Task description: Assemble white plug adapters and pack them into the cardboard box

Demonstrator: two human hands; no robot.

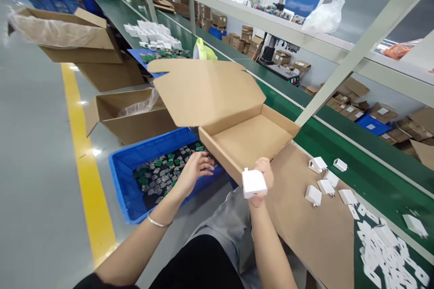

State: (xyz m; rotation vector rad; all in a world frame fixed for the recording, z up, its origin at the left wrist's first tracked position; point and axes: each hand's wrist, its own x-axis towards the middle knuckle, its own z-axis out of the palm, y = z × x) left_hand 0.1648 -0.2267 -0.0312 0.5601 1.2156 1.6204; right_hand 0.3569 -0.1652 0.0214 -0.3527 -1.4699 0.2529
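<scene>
My right hand (263, 176) is closed around a white charger (253, 183), held up in front of the near side of an open cardboard box (249, 133). The box's lid is folded back and its bare floor shows. My left hand (196, 172) hangs with its fingers apart and nothing in it, just left of the box. Beneath that hand is a blue bin (124, 189) holding many small circuit boards (159, 176). More white chargers (313, 195) lie on a cardboard sheet (301, 230) to the right.
Several white plastic pieces (386, 253) are heaped at the lower right. A green conveyor belt (339, 140) runs along the bench behind a slanted metal post (359, 49). Open cartons (135, 122) stand on the left, near a yellow floor line (84, 167). A yellow-green item (203, 49) stands behind the lid.
</scene>
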